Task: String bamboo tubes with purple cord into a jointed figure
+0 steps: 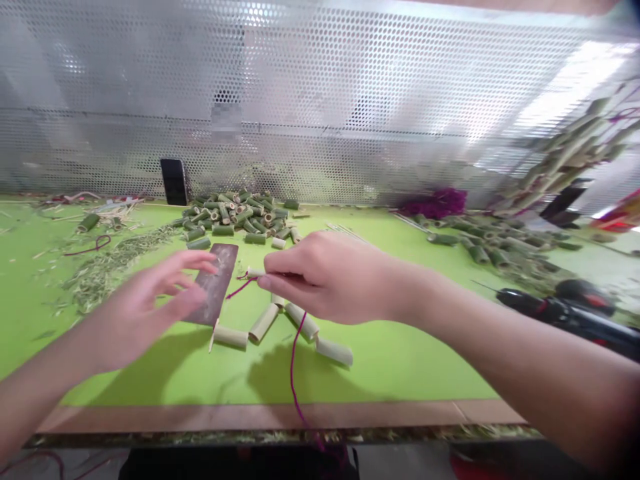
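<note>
My right hand (325, 277) pinches a short pale bamboo tube (255, 273) between thumb and fingers, and a purple cord (295, 367) runs from around it down across the green mat (400, 373) and over the front edge. My left hand (150, 300) is open and holds nothing, its fingertips just at the edge of a flat brown abrasive strip (215, 283). Below my right hand lie several cut bamboo tubes (265, 323) in a loose fan. My right hand hides part of the cord.
A heap of green bamboo segments (233, 217) lies behind the strip, with a phone (174, 181) propped against a perforated metal sheet (320, 80). Bamboo shavings (110, 267) cover the left. A purple yarn bundle (435, 203), more segments (490, 243) and a black power drill (560, 310) lie right.
</note>
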A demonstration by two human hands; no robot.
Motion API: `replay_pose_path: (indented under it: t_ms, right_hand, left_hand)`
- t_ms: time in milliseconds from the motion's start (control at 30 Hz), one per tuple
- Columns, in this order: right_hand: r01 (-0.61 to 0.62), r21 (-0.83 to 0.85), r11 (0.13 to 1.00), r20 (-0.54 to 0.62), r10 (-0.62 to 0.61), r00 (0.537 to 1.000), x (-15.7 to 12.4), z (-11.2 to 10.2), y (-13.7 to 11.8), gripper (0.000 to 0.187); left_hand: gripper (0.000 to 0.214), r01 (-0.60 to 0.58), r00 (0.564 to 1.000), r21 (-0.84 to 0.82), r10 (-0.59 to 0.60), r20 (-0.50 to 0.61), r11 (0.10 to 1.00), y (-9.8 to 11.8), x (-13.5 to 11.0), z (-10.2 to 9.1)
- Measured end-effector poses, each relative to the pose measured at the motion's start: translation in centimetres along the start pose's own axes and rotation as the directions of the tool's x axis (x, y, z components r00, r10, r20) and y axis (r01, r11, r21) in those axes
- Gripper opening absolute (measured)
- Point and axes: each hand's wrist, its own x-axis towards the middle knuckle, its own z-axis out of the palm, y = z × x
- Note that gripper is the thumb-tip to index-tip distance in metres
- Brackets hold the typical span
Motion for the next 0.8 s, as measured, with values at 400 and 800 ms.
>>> replay_pose_path:
  t_ms: [400,800]
  right_hand:
    - [-0.193,0.369,0.909,0.05,0.187,0.981,-2.6,6.1,6.4,0.041]
    - [-0.265,0.528,0.807,0.004,0.309,0.951,-4.5,8.5,10.1,0.041]
  left_hand:
    - [0.05,-0.074,0.953,0.045,0.058,0.297,0.996,1.1,6.4,6.2]
    - [0.042,-0.16,0.986,0.162,0.151,0.068,0.974,-3.4,6.8,6.2]
